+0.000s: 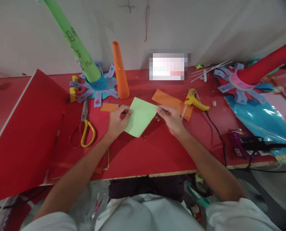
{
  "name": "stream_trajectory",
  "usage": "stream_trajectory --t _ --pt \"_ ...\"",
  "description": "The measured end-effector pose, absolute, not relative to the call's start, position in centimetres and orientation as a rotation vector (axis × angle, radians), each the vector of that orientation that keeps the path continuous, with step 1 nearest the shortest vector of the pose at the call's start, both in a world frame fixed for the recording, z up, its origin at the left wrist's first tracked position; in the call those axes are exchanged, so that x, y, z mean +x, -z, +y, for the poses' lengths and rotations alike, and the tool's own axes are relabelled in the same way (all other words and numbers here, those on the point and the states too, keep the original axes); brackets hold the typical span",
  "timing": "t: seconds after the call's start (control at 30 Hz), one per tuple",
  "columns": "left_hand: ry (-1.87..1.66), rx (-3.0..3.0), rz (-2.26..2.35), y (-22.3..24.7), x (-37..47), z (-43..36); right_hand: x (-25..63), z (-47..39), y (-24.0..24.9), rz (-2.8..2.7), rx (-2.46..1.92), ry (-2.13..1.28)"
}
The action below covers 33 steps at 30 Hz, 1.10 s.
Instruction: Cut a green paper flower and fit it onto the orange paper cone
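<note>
A light green sheet of paper [141, 117] is held tilted above the red table, between both hands. My left hand [119, 120] pinches its left edge, thumb on top. At the right corner, my right hand [169, 117] has the paper between thumb and fingers. Behind my right hand lies a strip of orange paper [168, 100], with a yellow glue gun [196, 102] resting at its right end. A smaller orange paper piece [109, 106] is just beyond my left hand. Yellow-handled scissors [87, 128] lie to the left.
An orange paper cone [121, 73] stands at the back. Green [85, 61] and red [265, 65] paper tubes rise from petalled bases. A red panel [29, 134] stands on the left. The glue gun's black cord [217, 131] runs near a purple box [238, 141] at right.
</note>
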State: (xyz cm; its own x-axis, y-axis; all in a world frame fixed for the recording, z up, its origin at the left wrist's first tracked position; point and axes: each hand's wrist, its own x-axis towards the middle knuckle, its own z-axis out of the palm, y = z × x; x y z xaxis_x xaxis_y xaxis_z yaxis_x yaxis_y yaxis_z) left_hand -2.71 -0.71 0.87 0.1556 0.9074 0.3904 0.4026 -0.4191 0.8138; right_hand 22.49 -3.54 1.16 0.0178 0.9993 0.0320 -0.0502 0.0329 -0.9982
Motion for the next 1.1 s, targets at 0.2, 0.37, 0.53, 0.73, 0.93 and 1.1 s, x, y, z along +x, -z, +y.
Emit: stream_trajectory --t 0.2,0.37,0.53,0.73,0.93,1.1 --pt "-1.258 1.917 1.221 -0.8 -2.5 -0.8 22.3 -3.7 -1.4 -1.15 -1.16 -1.196" --pt "-1.251 1.92 1.22 -0.7 -2.5 -0.9 21.7 -3.8 -1.6 -1.13 -1.142 -1.245" --pt "-1.244 1.924 1.206 -0.5 -2.4 -0.8 21.7 -3.9 -1.7 -1.129 -1.092 -1.237" --pt "-1.271 1.914 1.18 -0.8 -2.1 -1.2 21.7 -3.9 -1.4 -1.138 -1.155 -1.221" --pt "-1.259 1.872 1.182 -1.2 -2.0 -1.3 21.4 -4.1 -1.5 -1.196 -1.193 -1.357" --pt "-1.248 1.873 1.186 -1.1 -1.6 -1.5 21.5 -4.2 -1.9 -1.189 -1.244 -1.257"
